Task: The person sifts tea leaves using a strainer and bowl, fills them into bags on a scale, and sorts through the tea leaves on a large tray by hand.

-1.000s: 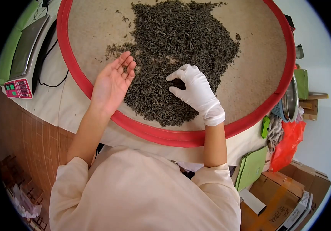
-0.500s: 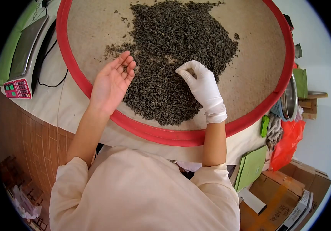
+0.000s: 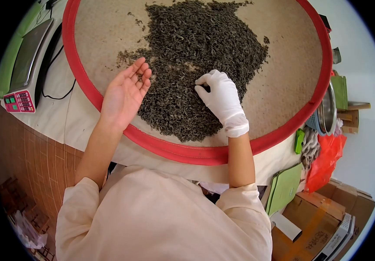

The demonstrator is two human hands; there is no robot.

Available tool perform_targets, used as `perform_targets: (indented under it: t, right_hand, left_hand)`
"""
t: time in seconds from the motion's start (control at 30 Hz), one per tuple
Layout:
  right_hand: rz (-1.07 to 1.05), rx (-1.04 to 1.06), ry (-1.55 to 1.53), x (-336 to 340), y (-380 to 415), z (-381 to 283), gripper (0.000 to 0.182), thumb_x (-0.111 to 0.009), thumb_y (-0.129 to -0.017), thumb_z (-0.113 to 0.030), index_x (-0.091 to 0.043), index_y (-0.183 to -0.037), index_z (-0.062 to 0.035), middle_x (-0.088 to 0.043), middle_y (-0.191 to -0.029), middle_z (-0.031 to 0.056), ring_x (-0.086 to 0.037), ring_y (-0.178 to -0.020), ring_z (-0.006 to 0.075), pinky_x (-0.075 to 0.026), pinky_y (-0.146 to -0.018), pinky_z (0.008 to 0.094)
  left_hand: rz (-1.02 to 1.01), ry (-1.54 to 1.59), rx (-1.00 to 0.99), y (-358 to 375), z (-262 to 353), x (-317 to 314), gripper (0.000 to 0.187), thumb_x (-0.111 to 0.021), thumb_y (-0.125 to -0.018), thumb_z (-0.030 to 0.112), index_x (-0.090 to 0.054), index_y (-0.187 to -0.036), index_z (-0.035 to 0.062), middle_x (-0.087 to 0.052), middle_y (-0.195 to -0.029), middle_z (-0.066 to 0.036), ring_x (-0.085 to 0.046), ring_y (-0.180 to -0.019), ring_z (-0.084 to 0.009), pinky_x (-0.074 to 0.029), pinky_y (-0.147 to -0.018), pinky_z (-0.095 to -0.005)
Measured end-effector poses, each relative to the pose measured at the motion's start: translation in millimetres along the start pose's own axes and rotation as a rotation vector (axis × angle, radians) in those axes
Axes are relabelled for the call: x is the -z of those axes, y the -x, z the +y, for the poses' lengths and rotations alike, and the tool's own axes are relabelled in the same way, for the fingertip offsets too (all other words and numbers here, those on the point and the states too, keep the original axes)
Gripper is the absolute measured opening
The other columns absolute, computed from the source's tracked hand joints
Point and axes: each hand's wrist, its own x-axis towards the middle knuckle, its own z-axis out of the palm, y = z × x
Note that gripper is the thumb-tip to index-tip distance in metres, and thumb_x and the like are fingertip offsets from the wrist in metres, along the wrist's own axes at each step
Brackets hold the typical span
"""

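Note:
A heap of dark dried leaves (image 3: 196,43) lies on a large round tan tray with a red rim (image 3: 187,154). My left hand (image 3: 125,96) is bare, palm up over the heap's left edge, with fingers slightly curled and apart and nothing visible in the palm. Over the right part of the heap is my right hand (image 3: 219,95) in a white glove. Its thumb and forefinger are apart at the tips, with dark leaves showing between them, and the other fingers are curled. No held item can be made out there.
A scale (image 3: 30,61) with a pink keypad stands left of the tray. At the right are a metal bowl (image 3: 328,108), a red plastic bag (image 3: 325,163), green packets (image 3: 284,188) and a cardboard box (image 3: 305,222). A cable runs beside the scale.
My right hand has shifted slightly left, and its thumb and forefinger have parted from their pinch. My left hand has barely moved.

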Motion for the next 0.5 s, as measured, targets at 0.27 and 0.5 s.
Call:
perform_targets:
  t: [0.27,0.5]
  right_hand:
    - [0.099,-0.161,-0.336,6.0,-1.6,-0.2,0.01,-0.063,-0.084,-0.015,-0.065,-0.084,-0.005,-0.063,-0.082,0.0095,-0.06,-0.078,0.0264,-0.048,-0.072,0.034]
    - [-0.221,-0.358,-1.173,34.2,-7.5,-41.9,0.018,-0.057,-0.093,-0.017,-0.068,-0.097,-0.004,-0.057,-0.075,-0.0039,-0.044,-0.065,0.0033,-0.035,-0.059,0.018]
  left_hand:
    - [0.002,-0.008,0.011,1.3,-0.6,-4.6,0.032,-0.041,-0.097,0.013,-0.046,-0.125,-0.0032,-0.054,-0.11,-0.009,-0.054,-0.102,-0.0184,-0.047,-0.089,-0.0297]
    - [-0.19,-0.158,0.338,4.9,-5.6,-19.8,0.049,-0.03,-0.1,0.027,-0.037,-0.132,-0.01,-0.047,-0.132,-0.019,-0.045,-0.125,-0.0262,-0.037,-0.107,-0.0351]
